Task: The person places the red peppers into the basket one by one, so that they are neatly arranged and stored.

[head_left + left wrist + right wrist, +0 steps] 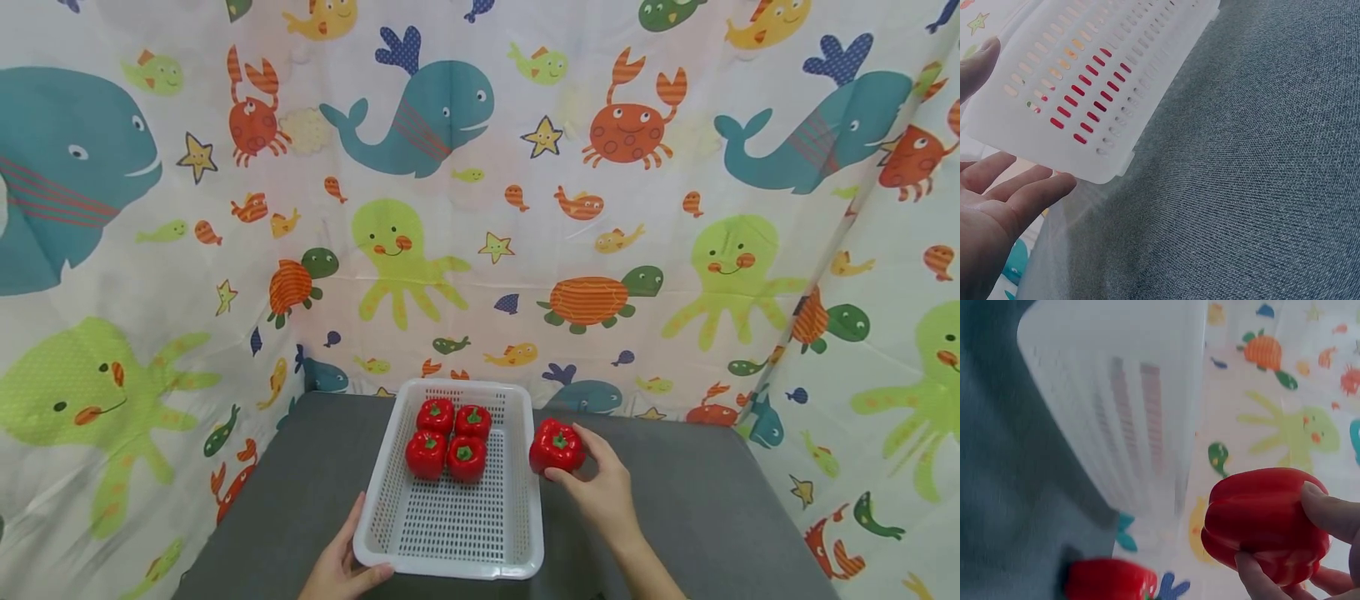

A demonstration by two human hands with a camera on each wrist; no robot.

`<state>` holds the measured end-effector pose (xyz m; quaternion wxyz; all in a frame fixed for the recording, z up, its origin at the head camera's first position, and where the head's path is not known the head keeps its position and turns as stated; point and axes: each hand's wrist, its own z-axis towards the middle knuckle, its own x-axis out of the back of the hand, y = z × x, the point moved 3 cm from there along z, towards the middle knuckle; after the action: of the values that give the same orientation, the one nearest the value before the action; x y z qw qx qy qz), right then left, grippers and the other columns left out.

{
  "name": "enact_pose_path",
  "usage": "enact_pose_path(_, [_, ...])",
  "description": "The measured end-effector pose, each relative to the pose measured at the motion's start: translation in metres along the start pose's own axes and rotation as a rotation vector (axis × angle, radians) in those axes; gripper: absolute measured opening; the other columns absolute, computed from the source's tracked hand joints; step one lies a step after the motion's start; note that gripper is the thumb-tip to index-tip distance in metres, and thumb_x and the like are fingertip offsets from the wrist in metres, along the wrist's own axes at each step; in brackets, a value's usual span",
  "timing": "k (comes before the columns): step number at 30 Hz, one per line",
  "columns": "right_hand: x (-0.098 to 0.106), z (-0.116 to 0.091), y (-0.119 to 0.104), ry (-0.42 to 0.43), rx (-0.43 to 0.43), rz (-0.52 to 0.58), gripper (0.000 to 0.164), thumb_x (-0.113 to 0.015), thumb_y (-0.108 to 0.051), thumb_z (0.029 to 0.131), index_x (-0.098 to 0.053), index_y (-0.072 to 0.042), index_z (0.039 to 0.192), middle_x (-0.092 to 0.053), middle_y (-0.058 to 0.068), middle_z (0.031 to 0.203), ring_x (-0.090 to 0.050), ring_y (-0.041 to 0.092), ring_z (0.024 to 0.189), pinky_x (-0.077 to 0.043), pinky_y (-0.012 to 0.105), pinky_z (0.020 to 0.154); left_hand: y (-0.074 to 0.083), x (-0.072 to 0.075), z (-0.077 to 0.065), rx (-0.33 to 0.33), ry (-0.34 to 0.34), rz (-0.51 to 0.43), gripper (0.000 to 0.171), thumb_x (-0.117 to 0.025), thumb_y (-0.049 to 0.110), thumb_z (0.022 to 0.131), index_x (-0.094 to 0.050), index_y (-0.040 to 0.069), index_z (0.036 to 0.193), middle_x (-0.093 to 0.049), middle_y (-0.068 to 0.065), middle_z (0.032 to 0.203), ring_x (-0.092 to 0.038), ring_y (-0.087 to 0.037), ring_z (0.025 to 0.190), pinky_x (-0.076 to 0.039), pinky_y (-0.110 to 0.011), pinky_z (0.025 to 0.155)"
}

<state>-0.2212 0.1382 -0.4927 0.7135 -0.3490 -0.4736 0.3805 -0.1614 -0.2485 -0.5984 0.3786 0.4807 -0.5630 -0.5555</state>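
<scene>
A white perforated plastic basket stands on the dark table. In its far left part sit several red bell peppers with green stems, close together. My left hand touches the basket's near left corner, thumb along the near side and fingers along the left side; in the left wrist view the fingers look fairly straight. My right hand holds another red bell pepper between thumb and fingers, just outside the basket's right rim. The right wrist view shows this held pepper beside the basket wall.
One more red pepper shows at the bottom of the right wrist view, by the table's far side; I cannot make it out in the head view. A curtain printed with sea animals surrounds the table at the back and sides.
</scene>
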Motion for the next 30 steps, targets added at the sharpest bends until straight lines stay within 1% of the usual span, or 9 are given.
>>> enact_pose_path(5, [-0.021,-0.008,-0.011,-0.041,0.026,0.019,0.083,-0.092,-0.019,0.073,-0.052,-0.019,0.146,-0.056,0.007,0.143,-0.060,0.034,0.122,-0.062,0.044,0.087,-0.002,0.000,0.000,0.002,0.012,0.011,0.115,-0.077,0.010,0.089,0.010,0.023,0.163,-0.009,-0.026,0.167,-0.038,-0.053,0.141,-0.057,-0.050,0.098])
enact_pose_path(8, [-0.034,-0.012,-0.017,-0.075,0.047,0.051,0.083,-0.092,-0.015,0.072,-0.053,-0.016,0.145,-0.058,0.009,0.140,-0.062,0.034,0.120,-0.062,0.045,0.086,-0.002,0.000,0.000,-0.002,0.017,0.008,0.115,-0.077,0.009,0.089,0.010,0.023,0.163,-0.009,-0.025,0.167,-0.036,-0.053,0.141,-0.057,-0.050,0.098])
enact_pose_path(12, [-0.049,-0.014,-0.023,-0.128,0.078,0.085,0.080,-0.091,-0.012,0.073,-0.053,-0.010,0.144,-0.058,0.013,0.138,-0.060,0.037,0.122,-0.063,0.041,0.081,-0.002,0.000,0.000,-0.001,0.027,0.011,0.116,-0.078,0.010,0.088,0.010,0.021,0.163,-0.009,-0.026,0.167,-0.036,-0.054,0.142,-0.057,-0.049,0.097])
enact_pose_path(14, [-0.057,-0.015,-0.026,-0.159,0.077,0.089,0.080,-0.090,-0.012,0.074,-0.052,-0.009,0.144,-0.056,0.013,0.138,-0.059,0.037,0.123,-0.064,0.037,0.079,-0.001,-0.001,-0.001,0.001,0.033,0.017,0.117,-0.079,0.011,0.087,0.010,0.020,0.162,-0.009,-0.027,0.166,-0.036,-0.054,0.141,-0.058,-0.048,0.097])
enact_pose_path(17, [-0.069,-0.016,-0.031,-0.218,0.062,0.095,0.080,-0.089,-0.015,0.076,-0.051,-0.010,0.146,-0.054,0.012,0.138,-0.057,0.035,0.125,-0.064,0.033,0.080,0.000,-0.001,-0.001,0.006,0.047,0.023,0.117,-0.079,0.011,0.087,0.009,0.018,0.163,-0.009,-0.027,0.166,-0.037,-0.054,0.141,-0.058,-0.048,0.097])
enact_pose_path(20, [-0.081,-0.018,-0.037,-0.277,0.055,0.115,0.080,-0.089,-0.014,0.077,-0.050,-0.010,0.146,-0.053,0.011,0.136,-0.056,0.035,0.125,-0.063,0.035,0.082,0.001,-0.001,-0.001,0.013,0.069,0.042,0.115,-0.078,0.011,0.088,0.008,0.016,0.163,-0.011,-0.029,0.165,-0.040,-0.053,0.139,-0.058,-0.048,0.096])
enact_pose_path(24, [-0.095,-0.019,-0.045,-0.322,0.037,0.148,0.079,-0.089,-0.013,0.077,-0.050,-0.010,0.146,-0.052,0.010,0.136,-0.055,0.034,0.126,-0.063,0.035,0.082,0.002,-0.001,-0.001,0.014,0.082,0.054,0.112,-0.077,0.010,0.089,0.007,0.015,0.163,-0.012,-0.031,0.164,-0.043,-0.052,0.138,-0.058,-0.048,0.096])
enact_pose_path(27, [-0.107,-0.020,-0.049,-0.337,0.021,0.124,0.078,-0.090,-0.015,0.075,-0.052,-0.013,0.143,-0.053,0.010,0.135,-0.053,0.032,0.125,-0.064,0.037,0.081,0.001,-0.001,-0.001,0.018,0.089,0.056,0.113,-0.078,0.011,0.088,0.006,0.016,0.163,-0.014,-0.031,0.164,-0.043,-0.051,0.138,-0.058,-0.048,0.096])
enact_pose_path(30, [-0.119,-0.023,-0.051,-0.359,0.008,0.063,0.076,-0.092,-0.020,0.072,-0.055,-0.015,0.138,-0.054,0.009,0.133,-0.052,0.030,0.123,-0.062,0.044,0.087,0.001,-0.001,0.000,0.023,0.102,0.077,0.113,-0.079,0.013,0.087,0.005,0.015,0.163,-0.017,-0.031,0.163,-0.045,-0.051,0.137,-0.058,-0.048,0.096])
